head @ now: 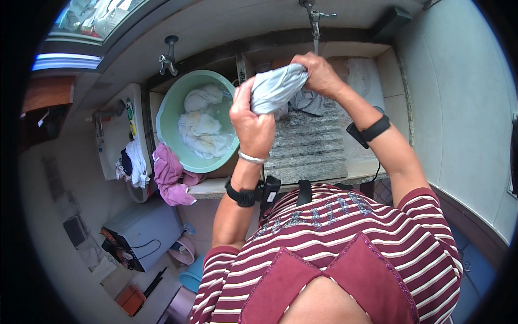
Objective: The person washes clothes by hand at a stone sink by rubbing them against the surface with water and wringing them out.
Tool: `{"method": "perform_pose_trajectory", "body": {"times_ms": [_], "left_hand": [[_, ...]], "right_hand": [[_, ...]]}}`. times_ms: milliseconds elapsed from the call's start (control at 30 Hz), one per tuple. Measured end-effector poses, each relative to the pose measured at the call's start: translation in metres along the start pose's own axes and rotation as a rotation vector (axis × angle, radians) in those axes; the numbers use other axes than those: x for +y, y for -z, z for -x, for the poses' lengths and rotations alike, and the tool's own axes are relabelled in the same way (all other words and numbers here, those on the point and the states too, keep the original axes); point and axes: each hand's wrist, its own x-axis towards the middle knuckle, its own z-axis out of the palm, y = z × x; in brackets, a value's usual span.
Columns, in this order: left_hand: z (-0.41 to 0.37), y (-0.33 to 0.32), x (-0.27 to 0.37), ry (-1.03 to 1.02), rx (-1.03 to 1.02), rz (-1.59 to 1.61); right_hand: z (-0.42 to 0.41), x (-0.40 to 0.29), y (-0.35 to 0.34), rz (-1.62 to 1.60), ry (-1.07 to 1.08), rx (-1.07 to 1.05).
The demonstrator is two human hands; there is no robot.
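A light grey-blue wet cloth [277, 90] is stretched between my two hands above the sink. My left hand [253, 121] grips its lower left end, and my right hand [319, 75] is closed on its upper right end, just below the right tap [315, 20], from which water runs. Under the cloth lies a ribbed stone washboard [307, 150]; a darker grey cloth [309, 103] rests on its upper part. To the left, a pale green basin [168, 135] holds white cloths [204, 131] in water.
A pink towel [168, 174] hangs over the sink's front ledge. The left tap [167, 60] juts above the basin. Further left, a white washbasin [109, 150] has clothes [137, 162] on its edge. A tiled wall [457, 101] bounds the right side.
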Motion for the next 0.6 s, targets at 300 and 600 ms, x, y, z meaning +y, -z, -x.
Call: {"method": "perform_pose_trajectory", "body": {"times_ms": [300, 600], "left_hand": [[0.014, 0.031, 0.053, 0.041, -0.157, 0.011], [0.017, 0.042, 0.018, 0.376, 0.004, 0.364]], "right_hand": [[0.062, 0.09, -0.101, -0.084, -0.322, -0.205], [-0.031, 0.14, -0.046, -0.774, -0.841, 0.391]]}}
